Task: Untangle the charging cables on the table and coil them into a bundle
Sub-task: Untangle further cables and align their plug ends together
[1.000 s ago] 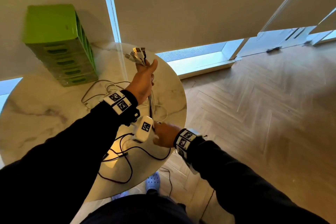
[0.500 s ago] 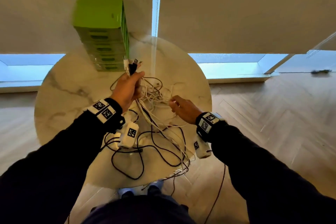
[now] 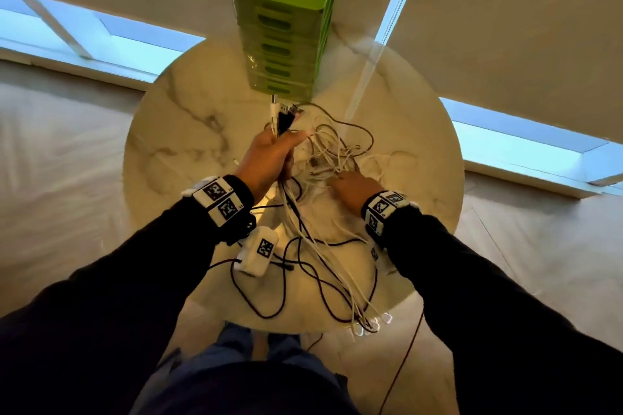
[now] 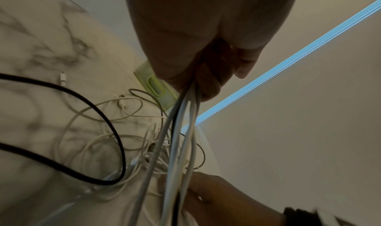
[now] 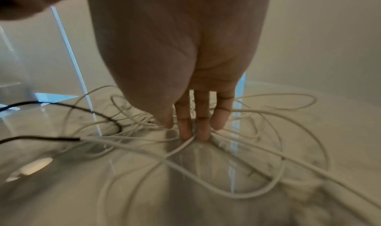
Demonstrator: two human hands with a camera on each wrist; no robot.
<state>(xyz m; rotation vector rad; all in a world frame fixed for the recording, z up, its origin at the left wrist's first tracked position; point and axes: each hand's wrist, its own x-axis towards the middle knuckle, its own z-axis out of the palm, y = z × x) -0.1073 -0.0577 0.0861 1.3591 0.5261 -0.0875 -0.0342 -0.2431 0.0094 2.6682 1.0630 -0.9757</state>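
Observation:
Several white and black charging cables [image 3: 330, 158] lie tangled on the round marble table [image 3: 175, 131]. My left hand [image 3: 273, 155] grips a bunch of them above the table, with their plug ends [image 3: 285, 113] sticking up past my thumb. In the left wrist view the held cables [image 4: 181, 118] hang down from my curled fingers [image 4: 212, 76]. My right hand [image 3: 350, 187] reaches flat into the white tangle. In the right wrist view its straight fingertips [image 5: 186, 131] press down among the white cables [image 5: 237, 115] on the tabletop. Black loops [image 3: 269, 293] trail toward the near edge.
A green stack of drawers [image 3: 286, 30] stands at the table's far side, just beyond the plug ends. White cable ends [image 3: 371, 325] hang over the near right edge. A thin dark cord [image 3: 404, 357] drops to the wooden floor. Roller blinds cover the windows behind.
My head has turned, bringing the table to the middle. My right hand has moved forward and down into the white tangle. My left hand keeps its grip on the bunch.

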